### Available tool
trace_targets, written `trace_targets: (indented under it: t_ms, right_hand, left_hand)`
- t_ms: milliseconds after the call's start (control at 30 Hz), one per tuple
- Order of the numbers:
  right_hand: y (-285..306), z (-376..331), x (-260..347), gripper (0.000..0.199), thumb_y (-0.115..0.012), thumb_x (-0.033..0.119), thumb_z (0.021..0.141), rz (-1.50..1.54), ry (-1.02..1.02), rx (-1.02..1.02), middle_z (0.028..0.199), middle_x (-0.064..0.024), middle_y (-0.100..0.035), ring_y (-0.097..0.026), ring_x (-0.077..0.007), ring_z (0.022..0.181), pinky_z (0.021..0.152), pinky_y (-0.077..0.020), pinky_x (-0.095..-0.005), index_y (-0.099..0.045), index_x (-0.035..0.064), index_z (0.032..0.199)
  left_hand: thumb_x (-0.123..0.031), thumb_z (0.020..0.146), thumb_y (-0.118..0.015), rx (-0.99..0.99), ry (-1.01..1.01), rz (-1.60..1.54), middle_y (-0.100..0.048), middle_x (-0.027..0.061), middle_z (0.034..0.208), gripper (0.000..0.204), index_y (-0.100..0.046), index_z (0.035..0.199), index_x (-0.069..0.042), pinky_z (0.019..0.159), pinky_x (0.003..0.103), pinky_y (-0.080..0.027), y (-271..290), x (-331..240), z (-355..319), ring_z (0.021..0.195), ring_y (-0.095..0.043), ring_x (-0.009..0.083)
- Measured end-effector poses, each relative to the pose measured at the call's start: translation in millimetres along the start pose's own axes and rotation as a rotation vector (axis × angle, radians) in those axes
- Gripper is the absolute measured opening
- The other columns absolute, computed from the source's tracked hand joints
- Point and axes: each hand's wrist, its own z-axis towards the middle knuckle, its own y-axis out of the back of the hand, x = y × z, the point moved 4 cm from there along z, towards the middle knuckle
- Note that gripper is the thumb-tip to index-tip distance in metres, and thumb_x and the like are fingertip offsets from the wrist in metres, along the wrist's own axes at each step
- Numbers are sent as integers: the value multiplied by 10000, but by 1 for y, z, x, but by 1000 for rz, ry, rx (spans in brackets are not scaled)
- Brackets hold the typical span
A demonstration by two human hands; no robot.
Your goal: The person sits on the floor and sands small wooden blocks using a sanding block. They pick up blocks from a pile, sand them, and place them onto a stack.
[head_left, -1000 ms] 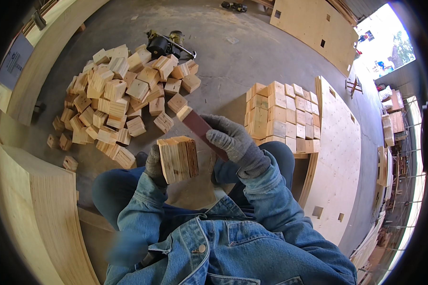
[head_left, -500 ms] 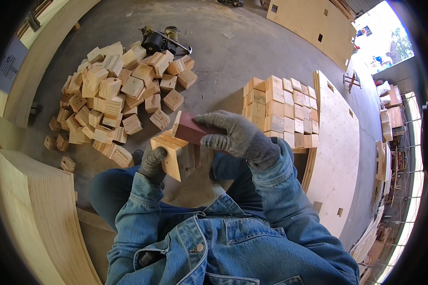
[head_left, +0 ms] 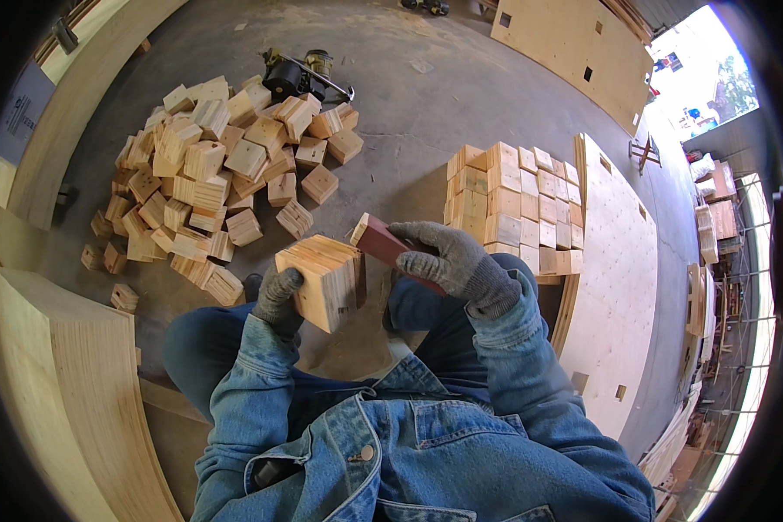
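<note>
My gloved left hand (head_left: 278, 300) is closed round a pale plywood block (head_left: 322, 277), its layered grain showing on the sides. In my gloved right hand (head_left: 452, 263) is a sanding block (head_left: 383, 244), a flat wooden piece faced with reddish-brown sandpaper. It sits tilted by the right upper edge of the plywood block; whether the two touch I cannot tell. Both are held over my crossed legs. My thumb lies on the plywood block's near left side, while the other left fingers are hidden behind it.
A loose heap of similar blocks (head_left: 204, 165) lies on the floor ahead to the left. Beyond it rests a black and yellow power tool (head_left: 296, 76). Ahead right, blocks stand in a neat stack (head_left: 509, 196) beside a large plywood sheet (head_left: 618, 287). Thick stacked panels (head_left: 87, 374) flank my left.
The sanding block has moved off the top of the plywood block, to the right and slightly down. The plywood block has turned a little in my left hand.
</note>
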Motion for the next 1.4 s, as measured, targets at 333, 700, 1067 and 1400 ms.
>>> trace_targets:
  t_ms: [333, 700, 1067, 1400]
  right_hand:
    - [13, 0, 22, 548, -767, 385, 911, -309, 120, -91, 1196, -198, -679, -671, -355, 1099, 960, -543, -431, -645, 67, 1341]
    - [5, -5, 19, 535, -786, 307, 905, -433, 133, -96, 1189, -209, -685, -695, -343, 1055, 929, -565, -412, -633, 45, 1346]
    - [-6, -9, -13, 561, -750, 393, 931, -98, 31, -101, 1209, -209, -681, -677, -357, 1103, 972, -540, -415, -620, 70, 1371]
    - [-26, -29, -22, 540, -723, 344, 964, -29, -60, -56, 1202, -197, -687, -676, -283, 1130, 976, -534, -383, -597, 32, 1387]
  left_hand:
    - [-411, 739, -898, -20, -47, 130, -682, 139, 1237, 880, -525, 1390, 49, 983, 375, -545, -12, -12, -2, 1122, -671, 245]
    - [-407, 718, -922, -29, -50, 195, -692, 137, 1199, 876, -552, 1365, 52, 927, 353, -563, -7, -11, 1, 1063, -683, 217]
    - [-472, 727, -902, -8, -69, 137, -670, 151, 1256, 934, -517, 1395, 55, 997, 383, -539, -9, -9, 0, 1146, -659, 251]
    - [-587, 856, -746, -55, -127, -84, -579, 182, 1404, 929, -417, 1501, -5, 1069, 497, -508, 5, -7, -3, 1264, -598, 334]
